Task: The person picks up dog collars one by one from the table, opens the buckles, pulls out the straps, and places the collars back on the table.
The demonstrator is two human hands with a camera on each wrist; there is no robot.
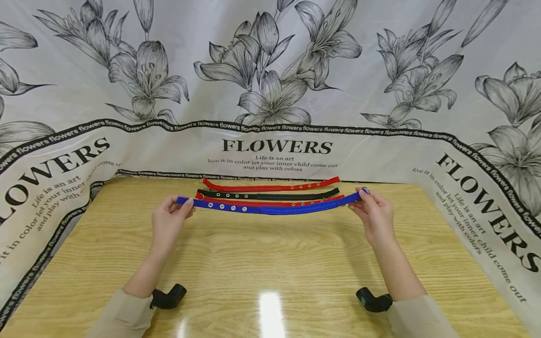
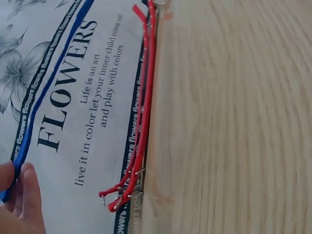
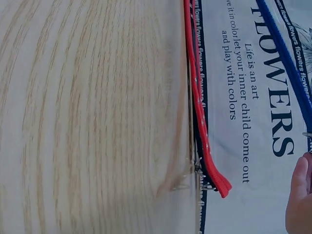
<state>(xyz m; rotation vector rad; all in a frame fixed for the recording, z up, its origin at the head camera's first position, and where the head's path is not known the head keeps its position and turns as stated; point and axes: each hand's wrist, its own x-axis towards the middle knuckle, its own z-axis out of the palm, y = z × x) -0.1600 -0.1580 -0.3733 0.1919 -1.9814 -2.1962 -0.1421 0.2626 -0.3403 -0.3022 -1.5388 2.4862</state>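
A blue collar (image 1: 291,210) with a row of metal eyelets stretches between both hands, sagging slightly in the middle. My left hand (image 1: 169,223) pinches its eyelet end between thumb and fingers; the left wrist view shows the strap's tip poking out below the thumb. At the other end, my right hand (image 1: 375,217) pinches it beside a metal ring. Behind it on the table lie a red collar (image 1: 253,203), partly hidden by the blue one, a black collar (image 1: 279,196) with eyelets at its left, and farthest back another red collar (image 1: 253,188).
The wooden table (image 1: 270,258) meets a white flower-printed cloth (image 1: 177,150) at its back and sides. Black wrist devices (image 1: 169,296) are worn near both sleeve cuffs. A bright light reflection lies on the table's front.
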